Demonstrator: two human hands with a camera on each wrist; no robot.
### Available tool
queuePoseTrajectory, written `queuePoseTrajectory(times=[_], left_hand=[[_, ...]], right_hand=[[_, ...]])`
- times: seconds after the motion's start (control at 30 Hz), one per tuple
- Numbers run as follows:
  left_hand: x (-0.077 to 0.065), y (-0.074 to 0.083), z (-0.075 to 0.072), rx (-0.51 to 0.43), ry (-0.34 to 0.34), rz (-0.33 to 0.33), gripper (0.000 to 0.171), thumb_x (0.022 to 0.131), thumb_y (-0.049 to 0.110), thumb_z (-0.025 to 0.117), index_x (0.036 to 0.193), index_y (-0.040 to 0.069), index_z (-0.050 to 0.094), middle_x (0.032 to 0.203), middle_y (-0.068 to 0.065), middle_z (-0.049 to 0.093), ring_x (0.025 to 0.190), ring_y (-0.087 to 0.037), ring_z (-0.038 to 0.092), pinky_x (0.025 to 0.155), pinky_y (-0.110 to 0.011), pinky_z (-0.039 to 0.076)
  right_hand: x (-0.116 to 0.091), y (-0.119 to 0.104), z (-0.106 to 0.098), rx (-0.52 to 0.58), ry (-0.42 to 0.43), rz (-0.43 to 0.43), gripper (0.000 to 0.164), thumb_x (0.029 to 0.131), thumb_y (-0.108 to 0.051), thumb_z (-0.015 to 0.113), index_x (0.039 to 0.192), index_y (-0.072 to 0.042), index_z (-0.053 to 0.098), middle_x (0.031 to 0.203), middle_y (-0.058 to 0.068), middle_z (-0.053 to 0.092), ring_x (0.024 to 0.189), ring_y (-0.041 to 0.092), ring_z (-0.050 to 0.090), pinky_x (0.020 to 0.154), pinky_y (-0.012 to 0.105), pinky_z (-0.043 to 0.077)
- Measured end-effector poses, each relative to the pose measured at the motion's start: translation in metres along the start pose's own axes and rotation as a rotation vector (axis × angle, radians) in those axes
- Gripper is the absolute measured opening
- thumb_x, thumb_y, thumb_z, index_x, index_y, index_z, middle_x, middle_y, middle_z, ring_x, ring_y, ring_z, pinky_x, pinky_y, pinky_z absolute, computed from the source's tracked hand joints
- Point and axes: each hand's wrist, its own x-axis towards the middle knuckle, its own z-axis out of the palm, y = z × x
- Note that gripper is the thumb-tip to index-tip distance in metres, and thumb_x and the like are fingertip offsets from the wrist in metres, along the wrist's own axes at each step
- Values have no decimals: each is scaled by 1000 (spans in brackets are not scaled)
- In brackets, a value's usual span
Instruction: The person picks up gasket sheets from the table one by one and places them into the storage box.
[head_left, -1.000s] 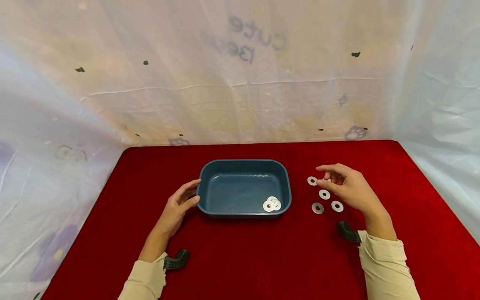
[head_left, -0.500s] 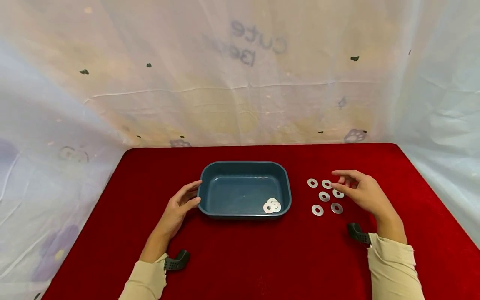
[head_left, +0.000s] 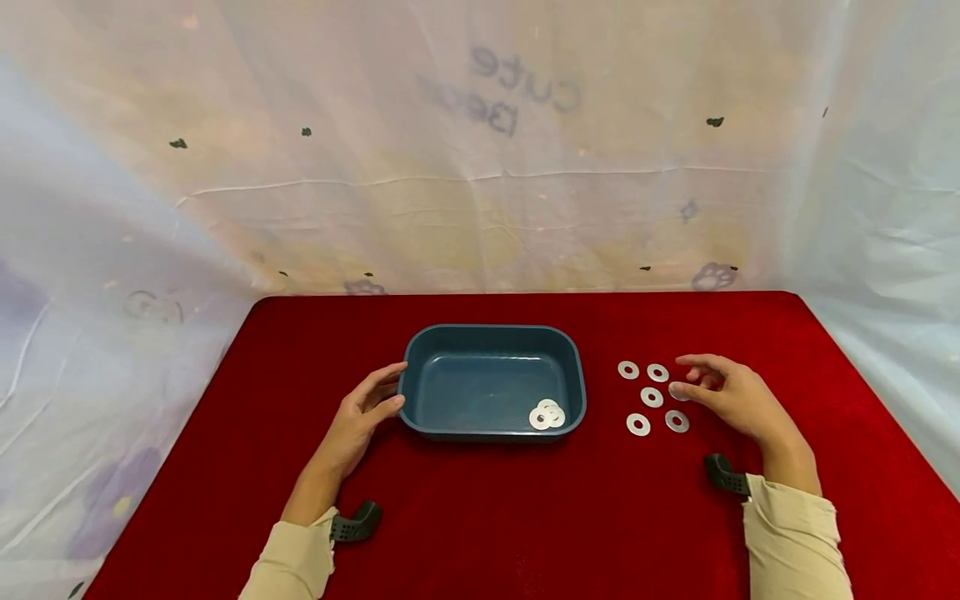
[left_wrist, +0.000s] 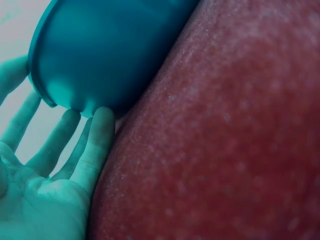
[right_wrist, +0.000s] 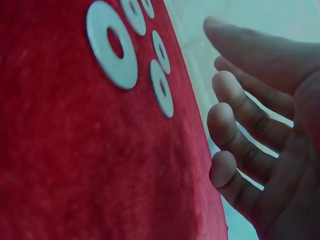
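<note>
In the head view, my left hand (head_left: 360, 417) touches the left end of a blue-grey rectangular bin (head_left: 491, 435). The left wrist view shows its extended fingertips (left_wrist: 104, 117) against the bin's outer wall (left_wrist: 100, 55). Inside the bin's front right corner, flat metal washers (head_left: 540, 419) lie overlapping. My right hand (head_left: 738, 402) hovers at the right of several loose washers (head_left: 644, 401), thumb and fingers apart and nothing held. Its thumb partly covers the nearest washer (head_left: 678, 395). From the right wrist, loosely bent fingers (right_wrist: 222, 125) show beyond the washers (right_wrist: 127, 70).
A red cloth (head_left: 517, 517) covers the table. Pale printed sheets (head_left: 375, 217) hang behind the table and at both sides. Each wrist carries a black camera mount, such as the right one (head_left: 723, 473).
My right hand has moved right and slightly toward me, away from the far washers, uncovering them. My left hand stays at the bin.
</note>
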Motion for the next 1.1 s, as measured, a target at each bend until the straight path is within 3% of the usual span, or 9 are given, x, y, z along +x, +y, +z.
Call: queuePoseTrajectory(times=[0.3,0.53,0.93,1.1], left_hand=[[1,0,2,-1,-2,-6,52,101,12,57,150,7,41,147,-14,43,124,-12,52,91,-20,53],[0,-2,3,-3,-10,-10,51,101,13,57,150,8,41,147,-14,43,124,-11,52,91,-20,53],[0,0,1,8,4,-17,51,101,13,57,149,8,42,147,-13,43,124,-14,51,91,-20,53],[0,1,0,9,9,-15,51,101,12,57,149,7,42,146,-12,43,124,-14,50,90,-20,52]], right_hand=[[0,9,1,-69,-2,-1,42,87,-31,77,120,-6,69,95,4,64,72,2,51,66,23,42],[-3,14,6,-100,-57,-9,40,85,-24,79,119,-3,70,96,6,65,76,5,50,67,25,43],[0,12,5,-100,-69,-3,33,84,-21,80,111,-4,72,94,7,64,75,7,49,66,26,41],[1,9,6,-60,-80,18,32,85,-23,79,108,-4,66,95,8,63,75,7,49,66,24,42]])
